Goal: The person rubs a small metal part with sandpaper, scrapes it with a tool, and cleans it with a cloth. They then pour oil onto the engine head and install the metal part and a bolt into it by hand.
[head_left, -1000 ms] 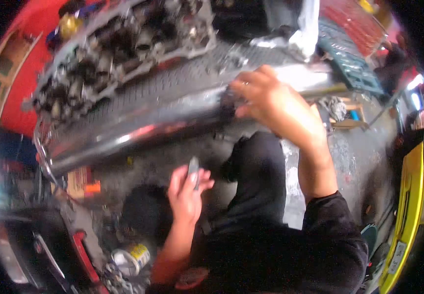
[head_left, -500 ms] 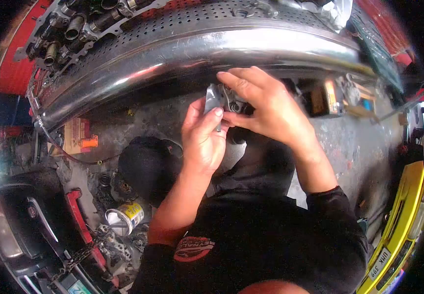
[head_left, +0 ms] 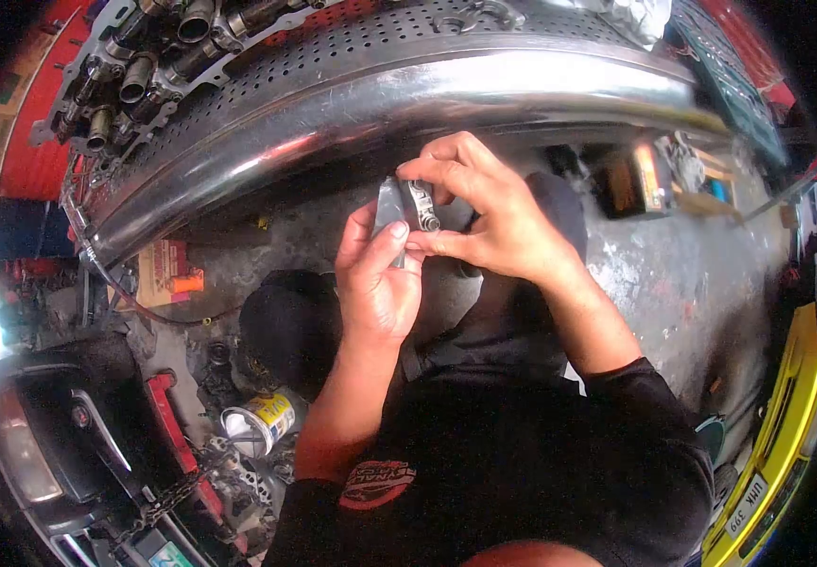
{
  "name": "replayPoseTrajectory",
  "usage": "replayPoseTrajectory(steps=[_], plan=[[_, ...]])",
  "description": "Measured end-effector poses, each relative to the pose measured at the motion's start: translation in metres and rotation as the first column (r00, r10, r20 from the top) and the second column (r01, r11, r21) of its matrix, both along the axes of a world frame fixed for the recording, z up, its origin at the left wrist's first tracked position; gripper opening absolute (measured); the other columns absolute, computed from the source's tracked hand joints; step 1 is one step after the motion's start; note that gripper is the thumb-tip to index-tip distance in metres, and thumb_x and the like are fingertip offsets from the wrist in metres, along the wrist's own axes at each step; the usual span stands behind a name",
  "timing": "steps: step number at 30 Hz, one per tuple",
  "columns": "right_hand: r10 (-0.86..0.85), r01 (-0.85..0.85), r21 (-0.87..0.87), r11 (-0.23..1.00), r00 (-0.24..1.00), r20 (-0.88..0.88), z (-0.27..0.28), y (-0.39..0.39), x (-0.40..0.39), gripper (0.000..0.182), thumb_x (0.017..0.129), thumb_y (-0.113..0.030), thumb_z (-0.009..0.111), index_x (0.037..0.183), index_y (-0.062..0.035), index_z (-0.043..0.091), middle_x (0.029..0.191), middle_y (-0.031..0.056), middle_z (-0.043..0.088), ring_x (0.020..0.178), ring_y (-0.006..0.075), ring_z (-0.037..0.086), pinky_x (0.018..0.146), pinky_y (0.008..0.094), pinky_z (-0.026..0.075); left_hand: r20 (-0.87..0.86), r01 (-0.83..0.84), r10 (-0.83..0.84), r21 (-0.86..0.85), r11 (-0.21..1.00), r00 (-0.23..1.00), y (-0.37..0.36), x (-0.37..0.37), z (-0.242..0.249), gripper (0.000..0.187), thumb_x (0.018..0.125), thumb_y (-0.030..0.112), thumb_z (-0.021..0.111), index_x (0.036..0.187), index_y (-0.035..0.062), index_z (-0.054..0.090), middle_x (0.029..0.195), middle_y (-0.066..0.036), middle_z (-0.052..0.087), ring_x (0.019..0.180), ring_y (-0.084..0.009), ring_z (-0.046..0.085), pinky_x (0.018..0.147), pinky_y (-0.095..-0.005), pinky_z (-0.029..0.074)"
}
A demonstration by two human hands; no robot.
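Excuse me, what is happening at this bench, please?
A person holds a small metal part in the right hand, close beside a thin grey sheet pinched in the left hand. Both hands are in front of the metal bench, not on it. An engine cylinder head lies on the bench.

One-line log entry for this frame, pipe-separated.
left hand: holds flat grey strip | right hand: grips small silver metal part | both above grey concrete floor
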State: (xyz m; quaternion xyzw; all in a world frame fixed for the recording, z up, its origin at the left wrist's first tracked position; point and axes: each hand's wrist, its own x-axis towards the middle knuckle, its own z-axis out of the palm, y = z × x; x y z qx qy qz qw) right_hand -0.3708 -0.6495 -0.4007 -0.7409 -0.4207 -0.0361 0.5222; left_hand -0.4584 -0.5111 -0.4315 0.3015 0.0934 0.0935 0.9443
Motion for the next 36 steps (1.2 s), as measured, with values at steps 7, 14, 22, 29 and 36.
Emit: replayPoseTrajectory(steps=[7, 14, 22, 29, 36], plan=[[0.013, -0.001, 0.039, 0.999, 0.955, -0.297, -0.031, 0.006, -0.02, 0.05, 0.091, -0.027, 0.062, 0.132, -0.0025, 0.047, 0.111, 0.0156, 0.056, 0.099, 0.0276, 0.057, 0.087, 0.0351, 0.047, 0.072, -0.267, 0.275, 0.56, 0.784, 0.959, -0.013, -0.004, 0.002, 0.027, 0.086, -0.006, 0.062, 0.11, -0.0015, 0.053, 0.1, -0.012, 0.062, 0.084, -0.0134, 0.061, 0.07, -0.0255, 0.053], [-0.083, 0.304, 0.227, 0.925, 0.746, -0.66, -0.055, 0.029, -0.036, 0.04, 0.101, -0.033, 0.032, 0.108, -0.0019, 0.057, 0.091, 0.0079, 0.06, 0.082, 0.0153, 0.054, 0.078, 0.0295, 0.044, 0.332, -0.389, 0.252, 0.892, 0.229, 0.909, -0.026, -0.009, -0.014, 0.03, 0.084, -0.007, 0.063, 0.112, 0.0006, 0.054, 0.102, -0.008, 0.06, 0.091, -0.0148, 0.06, 0.078, -0.0265, 0.05], [0.721, 0.499, 0.635, 0.59, 0.028, -0.693, -0.056, 0.026, -0.032, 0.041, 0.102, -0.035, 0.03, 0.102, -0.0027, 0.055, 0.055, -0.0005, 0.036, 0.042, 0.0098, 0.029, 0.044, 0.0269, 0.029, 0.281, -0.436, 0.413, 0.829, 0.35, 0.866, 0.001, -0.032, 0.004, 0.028, 0.091, 0.001, 0.056, 0.118, -0.0035, 0.049, 0.091, -0.015, 0.065, 0.074, -0.0149, 0.061, 0.069, -0.0262, 0.05], [0.793, 0.478, 0.7, 0.53, 0.012, -0.609, -0.059, 0.037, -0.048, 0.051, 0.102, -0.045, 0.026, 0.099, -0.0039, 0.056, 0.052, 0.0018, 0.041, 0.041, 0.0107, 0.03, 0.045, 0.0275, 0.029, 0.412, -0.394, 0.177, 0.91, -0.13, 0.894, 0.004, -0.044, 0.0, 0.024, 0.085, 0.0, 0.063, 0.108, -0.002, 0.064, 0.095, -0.014, 0.062, 0.082, -0.0229, 0.061, 0.071, -0.0302, 0.049], [0.668, 0.525, 0.572, 0.631, 0.008, -0.744, -0.066, 0.041, -0.035, 0.053, 0.101, -0.049, 0.03, 0.099, -0.0041, 0.057, 0.065, 0.0007, 0.05, 0.051, 0.009, 0.04, 0.05, 0.0234, 0.032, 0.358, -0.343, 0.137, 0.932, -0.121, 0.924, -0.004, -0.013, -0.017, 0.028, 0.083, -0.007, 0.061, 0.109, 0.0005, 0.067, 0.095, -0.013, 0.062, 0.082, -0.0223, 0.062, 0.07, -0.0317, 0.05]])
